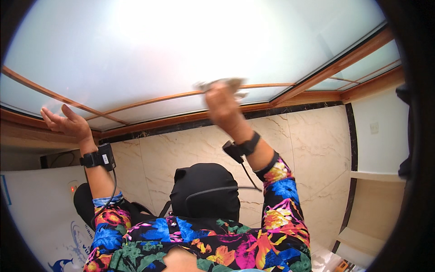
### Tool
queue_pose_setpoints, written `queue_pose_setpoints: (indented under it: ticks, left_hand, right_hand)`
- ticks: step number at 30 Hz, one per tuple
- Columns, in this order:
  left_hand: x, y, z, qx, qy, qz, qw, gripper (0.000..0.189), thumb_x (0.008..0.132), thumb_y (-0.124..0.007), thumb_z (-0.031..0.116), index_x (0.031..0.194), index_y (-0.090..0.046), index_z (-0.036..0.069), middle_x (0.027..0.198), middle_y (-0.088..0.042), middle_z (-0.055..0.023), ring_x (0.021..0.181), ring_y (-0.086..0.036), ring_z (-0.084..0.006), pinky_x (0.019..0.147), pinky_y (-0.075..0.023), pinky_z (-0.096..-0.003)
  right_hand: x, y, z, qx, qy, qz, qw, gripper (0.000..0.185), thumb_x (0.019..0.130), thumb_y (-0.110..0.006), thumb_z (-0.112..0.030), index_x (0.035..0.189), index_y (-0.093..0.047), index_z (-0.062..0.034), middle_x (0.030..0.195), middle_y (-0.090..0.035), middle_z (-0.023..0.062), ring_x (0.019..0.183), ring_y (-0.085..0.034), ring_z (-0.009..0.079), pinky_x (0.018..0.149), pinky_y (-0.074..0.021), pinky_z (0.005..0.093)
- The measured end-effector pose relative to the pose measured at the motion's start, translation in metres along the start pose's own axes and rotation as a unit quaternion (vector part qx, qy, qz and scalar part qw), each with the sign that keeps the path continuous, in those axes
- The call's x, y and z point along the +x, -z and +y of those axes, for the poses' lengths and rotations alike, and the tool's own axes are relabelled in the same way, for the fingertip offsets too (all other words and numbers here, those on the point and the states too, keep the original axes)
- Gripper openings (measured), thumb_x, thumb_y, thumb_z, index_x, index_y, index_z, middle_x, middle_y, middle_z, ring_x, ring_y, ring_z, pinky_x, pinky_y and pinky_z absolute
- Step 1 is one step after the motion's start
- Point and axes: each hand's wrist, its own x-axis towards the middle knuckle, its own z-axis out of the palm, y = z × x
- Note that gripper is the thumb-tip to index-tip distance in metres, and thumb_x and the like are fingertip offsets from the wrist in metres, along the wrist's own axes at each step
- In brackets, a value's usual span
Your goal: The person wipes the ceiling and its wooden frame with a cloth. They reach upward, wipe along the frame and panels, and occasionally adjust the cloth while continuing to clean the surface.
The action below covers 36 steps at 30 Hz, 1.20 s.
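Note:
In front of me stands a large frosted glass panel [163,57] with thin brown wooden strips [149,101] across its lower part. My right hand [222,107], blurred, grips a crumpled greyish cloth [234,83] at the glass, over the horizontal strip. Whether the cloth presses on the pane is hard to tell. Over to the left, my left hand [66,123] is raised, fingers spread and holding nothing. It is close to the panel's lower left corner; contact with the glass cannot be made out. A black band with a small cabled device circles each wrist.
Below the panel runs a marble-patterned tile floor [316,142] with a dark border. A white appliance-like surface [37,204] bearing writing and a dolphin picture stands at lower left. On the right are a white wall with a socket [374,128] and an open shelf unit [372,204].

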Motion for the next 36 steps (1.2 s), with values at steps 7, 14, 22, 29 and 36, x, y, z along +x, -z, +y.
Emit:
queue_pose_setpoints:
  ticks: [7, 14, 22, 29, 36]
  left_hand:
    - [-0.004, 0.000, -0.002, 0.001, 0.012, -0.004, 1.000, 0.069, 0.101, -0.036, 0.051, 0.148, -0.024, 0.002, 0.150, -0.025, -0.0222, 0.135, -0.030, -0.0357, 0.106, -0.0385, -0.0439]
    - [-0.001, 0.001, 0.004, -0.019, 0.011, -0.009, 1.000, 0.066, 0.102, -0.034, 0.049, 0.148, -0.021, 0.002, 0.150, -0.021, -0.0223, 0.136, -0.028, -0.0346, 0.108, -0.0361, -0.0440]
    - [-0.001, 0.003, 0.002, -0.021, 0.002, -0.007, 1.000, 0.066, 0.102, -0.036, 0.048, 0.148, -0.022, 0.003, 0.150, -0.022, -0.0221, 0.136, -0.027, -0.0348, 0.110, -0.0328, -0.0448]
    - [-0.003, 0.005, 0.005, -0.027, 0.021, -0.015, 0.999, 0.066, 0.102, -0.038, 0.047, 0.148, -0.023, 0.003, 0.149, -0.024, -0.0194, 0.137, -0.028, -0.0341, 0.112, -0.0306, -0.0445]
    - [-0.001, 0.001, 0.003, -0.061, 0.009, 0.010, 0.998, 0.066, 0.102, -0.038, 0.047, 0.148, -0.024, 0.003, 0.150, -0.024, -0.0195, 0.137, -0.027, -0.0341, 0.112, -0.0279, -0.0459]
  right_hand:
    - [0.000, 0.034, 0.055, 0.083, -0.175, 0.123, 0.973, 0.014, 0.090, -0.059, -0.004, 0.103, -0.057, -0.0006, 0.094, -0.060, 0.0129, 0.083, -0.060, 0.0256, 0.069, -0.0514, 0.0394]
    - [0.098, 0.084, 0.124, -0.042, -0.328, 0.360, 0.872, 0.032, 0.093, -0.058, -0.013, 0.119, -0.057, 0.0044, 0.107, -0.064, 0.0187, 0.090, -0.067, 0.0267, 0.077, -0.0586, 0.0365]
    - [-0.017, -0.039, -0.036, 0.204, 0.095, -0.111, 0.968, 0.023, 0.077, -0.061, -0.002, 0.099, -0.065, -0.0014, 0.101, -0.061, 0.0089, 0.087, -0.065, 0.0224, 0.072, -0.0548, 0.0325]
    - [0.005, 0.059, 0.068, 0.073, -0.209, 0.093, 0.971, 0.023, 0.091, -0.057, -0.002, 0.113, -0.059, 0.0020, 0.102, -0.062, 0.0160, 0.089, -0.063, 0.0269, 0.078, -0.0524, 0.0366]
    - [0.134, 0.109, 0.133, 0.054, -0.386, 0.383, 0.837, 0.029, 0.092, -0.060, -0.016, 0.114, -0.061, 0.0021, 0.109, -0.065, 0.0151, 0.086, -0.067, 0.0222, 0.068, -0.0592, 0.0278]
